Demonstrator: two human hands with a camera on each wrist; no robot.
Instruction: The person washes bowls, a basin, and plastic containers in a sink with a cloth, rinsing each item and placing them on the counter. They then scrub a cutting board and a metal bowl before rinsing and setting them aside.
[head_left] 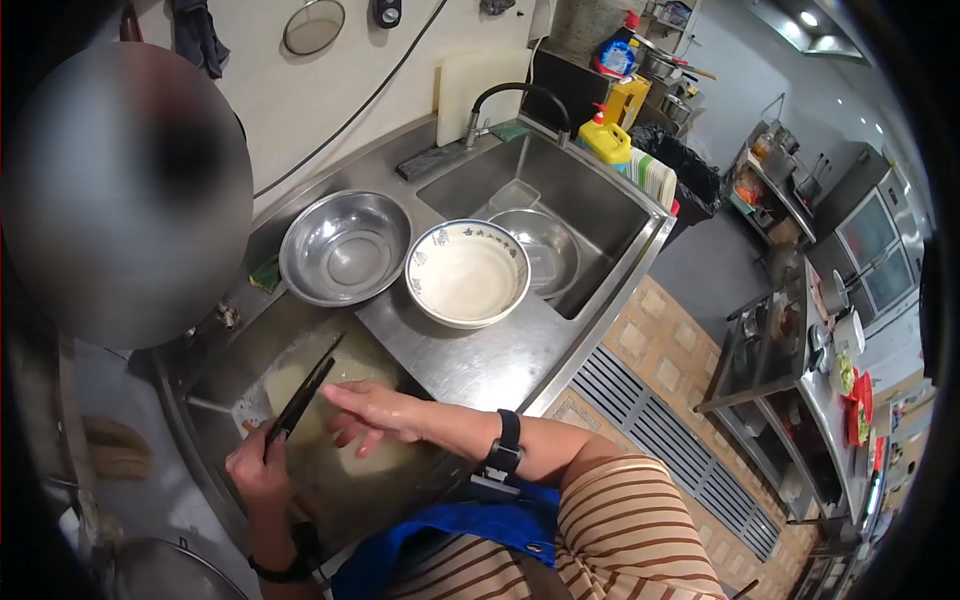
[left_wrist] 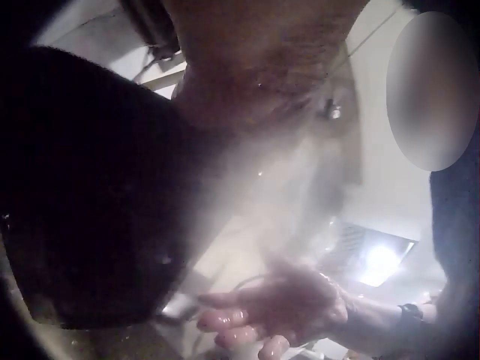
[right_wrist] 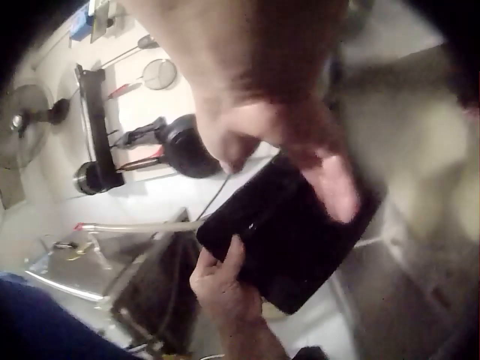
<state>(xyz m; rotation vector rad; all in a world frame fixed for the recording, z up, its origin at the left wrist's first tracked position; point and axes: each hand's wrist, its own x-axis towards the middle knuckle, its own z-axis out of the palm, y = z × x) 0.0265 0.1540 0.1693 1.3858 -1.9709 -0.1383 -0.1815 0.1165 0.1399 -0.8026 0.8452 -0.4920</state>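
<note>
A flat black rectangular object [head_left: 305, 400] is held tilted above the water in the left sink basin [head_left: 215, 455]. My left hand [head_left: 262, 475] grips its lower end. In the right wrist view the left hand [right_wrist: 229, 289] has its thumb on the broad face of the black object [right_wrist: 300, 247]. My right hand [head_left: 375, 412] is beside it with fingers loosely extended and holding nothing; whether it touches the object I cannot tell. The left wrist view shows wet fingertips on the right hand [left_wrist: 277, 311] and the black object [left_wrist: 90, 195] filling the left side.
A metal bowl [head_left: 345, 250] and white patterned bowls [head_left: 468, 275] stand on the steel counter [head_left: 460, 360] between the basins. Another metal bowl [head_left: 560, 255] and a clear container [head_left: 515, 195] lie in the right basin beneath a black faucet [head_left: 520, 88]. A blurred round shape covers the upper left.
</note>
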